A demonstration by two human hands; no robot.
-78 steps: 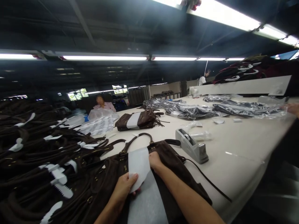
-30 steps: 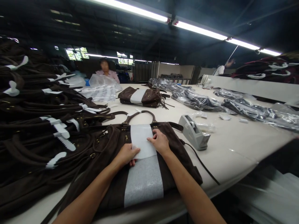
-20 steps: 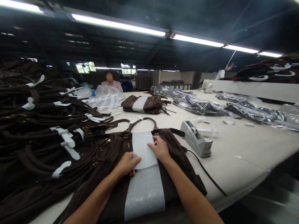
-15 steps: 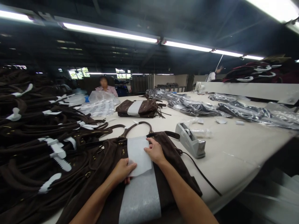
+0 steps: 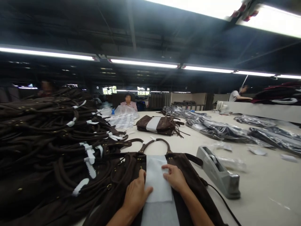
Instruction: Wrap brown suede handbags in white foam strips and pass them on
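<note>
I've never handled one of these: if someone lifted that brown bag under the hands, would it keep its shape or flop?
Probably flop: the brown bag lies flat and creased under the left hand and right hand. Its handles arch up, so they seem stiffer. The white sheet looks thin and could slide off.

Dark brown handbag (image 5: pixel 192 182), white foam sheet (image 5: pixel 157 179), grey tape dispenser (image 5: pixel 219 175).

Both hands press flat on a white foam sheet (image 5: pixel 157 179) laid over a brown handbag (image 5: pixel 188 171) on the bench (image 5: pixel 263 188): left hand (image 5: pixel 136 196), right hand (image 5: pixel 175 178); a tape dispenser (image 5: pixel 218 175) stands near.
</note>
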